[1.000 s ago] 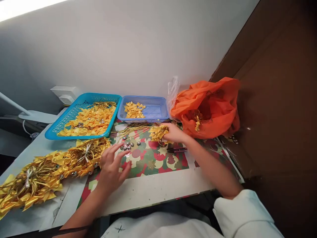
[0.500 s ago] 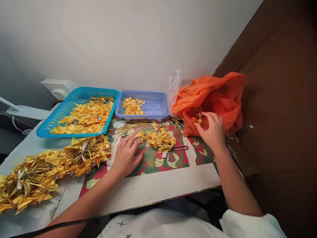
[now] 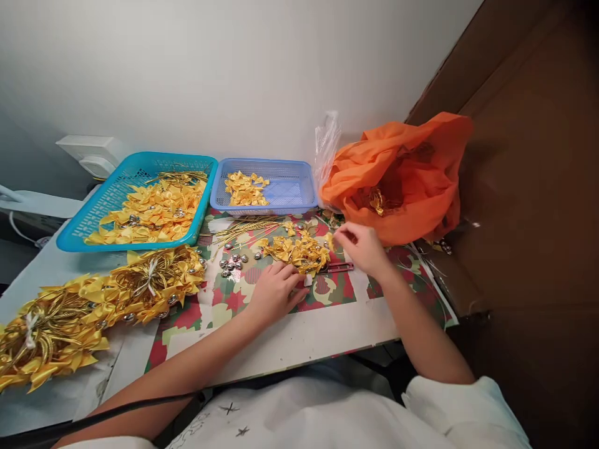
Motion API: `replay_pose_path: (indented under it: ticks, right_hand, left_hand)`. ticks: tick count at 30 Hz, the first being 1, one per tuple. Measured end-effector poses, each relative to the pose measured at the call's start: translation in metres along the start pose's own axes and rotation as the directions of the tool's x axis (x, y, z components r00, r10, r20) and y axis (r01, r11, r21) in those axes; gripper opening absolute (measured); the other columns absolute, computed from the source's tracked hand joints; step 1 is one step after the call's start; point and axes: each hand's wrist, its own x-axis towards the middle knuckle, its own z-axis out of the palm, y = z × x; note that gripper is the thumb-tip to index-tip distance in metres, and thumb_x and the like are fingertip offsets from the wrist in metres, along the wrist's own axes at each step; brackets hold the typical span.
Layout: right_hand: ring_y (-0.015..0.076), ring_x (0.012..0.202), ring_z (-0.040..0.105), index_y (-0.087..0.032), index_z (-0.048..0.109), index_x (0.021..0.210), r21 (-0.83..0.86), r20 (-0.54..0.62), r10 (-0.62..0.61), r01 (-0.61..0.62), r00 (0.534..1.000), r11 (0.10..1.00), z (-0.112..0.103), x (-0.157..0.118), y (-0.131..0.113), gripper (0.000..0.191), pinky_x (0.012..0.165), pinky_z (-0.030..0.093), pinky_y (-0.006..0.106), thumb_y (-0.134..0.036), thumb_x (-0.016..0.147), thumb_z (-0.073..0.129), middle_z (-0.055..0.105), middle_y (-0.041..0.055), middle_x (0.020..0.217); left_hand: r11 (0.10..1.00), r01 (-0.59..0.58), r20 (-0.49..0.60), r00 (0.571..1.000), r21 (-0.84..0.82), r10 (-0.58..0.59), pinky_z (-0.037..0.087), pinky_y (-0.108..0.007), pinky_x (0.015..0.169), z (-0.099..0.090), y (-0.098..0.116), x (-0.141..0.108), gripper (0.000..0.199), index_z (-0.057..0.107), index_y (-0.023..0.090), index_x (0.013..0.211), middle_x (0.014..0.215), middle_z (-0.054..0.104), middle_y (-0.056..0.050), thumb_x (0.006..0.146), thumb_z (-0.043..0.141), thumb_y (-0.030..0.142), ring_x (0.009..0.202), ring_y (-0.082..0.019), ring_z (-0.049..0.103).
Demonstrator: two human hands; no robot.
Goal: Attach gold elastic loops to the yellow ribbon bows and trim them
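A small pile of yellow ribbon bows lies on the red and green patterned paper, in front of the person. The left hand is loose, with its fingers at the near side of the pile and its thumb apart from them. The right hand is curled, with its fingertips right by a yellow bow at the right end of the pile; they look close together, but I can't tell if they pinch the bow. Dark pink snips lie just beside the pile, under the right hand's side. Little round silver bells sit to the left of the pile, and thin gold cords lie behind them. At the back, a teal basket has lots of yellow bows, some bells and gold cords in it. Next to it, a smaller blue basket has bows on its left side. An open orange bag is on the right with something gold inside, and a clear plastic bag stands between it and the blue basket. Big bow bunches with white ties lie on the left.
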Motion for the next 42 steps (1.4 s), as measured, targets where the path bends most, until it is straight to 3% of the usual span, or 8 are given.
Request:
replay_pose_path:
  ticks: [5, 9, 12, 17, 23, 28, 38, 42]
  right_hand:
    - [0.0150, 0.063, 0.059, -0.019, 0.062, 0.073, 0.012, 0.003, 0.033, -0.033, 0.999, 0.999, 0.032, -0.004, 0.017, 0.019, 0.061, 0.042, 0.025, -0.028, 0.087, 0.053, 0.066, 0.0012, 0.068]
    - [0.0151, 0.061, 0.058, -0.019, 0.063, 0.073, 0.026, -0.062, 0.060, -0.059, 0.996, 0.998, 0.035, -0.004, 0.025, 0.021, 0.060, 0.042, 0.025, -0.031, 0.086, 0.052, 0.066, 0.0017, 0.066]
    - [0.0155, 0.060, 0.058, -0.019, 0.063, 0.073, 0.036, -0.102, 0.078, -0.074, 0.992, 0.997, 0.034, -0.003, 0.026, 0.022, 0.059, 0.043, 0.025, -0.032, 0.086, 0.052, 0.067, 0.0023, 0.067]
    - [0.0173, 0.062, 0.061, -0.019, 0.064, 0.071, 0.039, -0.141, 0.099, -0.095, 0.985, 0.995, 0.032, -0.002, 0.030, 0.023, 0.061, 0.044, 0.027, -0.033, 0.085, 0.051, 0.069, 0.0041, 0.068]
    - [0.0176, 0.059, 0.060, -0.018, 0.065, 0.070, 0.055, -0.162, 0.123, -0.116, 0.979, 0.992, 0.033, -0.001, 0.035, 0.024, 0.060, 0.044, 0.028, -0.035, 0.083, 0.052, 0.068, 0.0046, 0.065]
    - [0.0168, 0.057, 0.057, -0.018, 0.064, 0.069, 0.071, -0.168, 0.136, -0.125, 0.976, 0.990, 0.033, -0.002, 0.032, 0.024, 0.058, 0.043, 0.027, -0.036, 0.081, 0.053, 0.066, 0.0037, 0.061]
    - [0.0177, 0.059, 0.057, -0.018, 0.064, 0.069, 0.194, -0.192, 0.199, -0.162, 0.961, 0.968, 0.033, -0.003, 0.033, 0.021, 0.061, 0.045, 0.030, -0.037, 0.078, 0.060, 0.065, 0.0035, 0.063]
    - [0.0173, 0.064, 0.062, -0.018, 0.064, 0.093, 0.347, -0.159, 0.237, -0.171, 0.958, 0.922, 0.037, -0.004, 0.029, 0.027, 0.065, 0.051, 0.031, -0.042, 0.081, 0.058, 0.064, 0.0014, 0.066]
  left_hand:
    - [0.999, 0.039, -0.046, 0.998, -0.014, -0.039, 0.038, -0.036, 0.066, 0.012, 0.002, 0.010, 0.015, 0.073, 0.018, 0.086, 0.079, 0.071, -0.008, 0.090, 0.063, 0.029, 0.078, -0.025, 0.057]
    - [0.993, 0.057, -0.090, 0.994, -0.104, -0.066, 0.040, -0.034, 0.064, 0.008, 0.002, 0.012, 0.020, 0.075, 0.021, 0.082, 0.075, 0.072, -0.006, 0.092, 0.059, 0.028, 0.073, -0.022, 0.057]
    - [0.973, 0.099, -0.145, 0.981, -0.207, -0.130, 0.044, -0.031, 0.063, -0.007, 0.001, 0.011, 0.023, 0.073, 0.021, 0.077, 0.075, 0.073, -0.004, 0.093, 0.058, 0.029, 0.069, -0.019, 0.058]
    - [0.895, 0.285, -0.257, 0.888, -0.344, -0.382, 0.045, -0.031, 0.068, -0.038, -0.005, 0.001, 0.020, 0.071, 0.019, 0.078, 0.076, 0.070, -0.005, 0.091, 0.059, 0.029, 0.073, -0.019, 0.059]
    - [0.724, 0.475, -0.113, 0.793, -0.500, -0.598, 0.039, -0.026, 0.051, -0.051, -0.010, -0.011, 0.031, 0.066, 0.019, 0.063, 0.055, 0.060, 0.001, 0.088, 0.061, 0.037, 0.052, -0.014, 0.048]
    - [0.598, 0.551, -0.030, 0.720, -0.581, -0.693, 0.039, -0.024, 0.049, -0.056, -0.012, -0.011, 0.036, 0.065, 0.018, 0.063, 0.054, 0.058, 0.001, 0.087, 0.059, 0.043, 0.052, -0.014, 0.051]
    - [0.587, 0.529, -0.053, 0.713, -0.613, -0.699, 0.041, -0.026, 0.055, -0.060, -0.007, -0.008, 0.033, 0.065, 0.019, 0.058, 0.054, 0.058, 0.001, 0.083, 0.063, 0.040, 0.055, -0.015, 0.050]
    - [0.604, 0.520, -0.082, 0.713, -0.604, -0.696, 0.040, -0.026, 0.055, -0.062, -0.004, -0.005, 0.030, 0.065, 0.019, 0.057, 0.055, 0.059, 0.001, 0.082, 0.063, 0.036, 0.055, -0.014, 0.049]
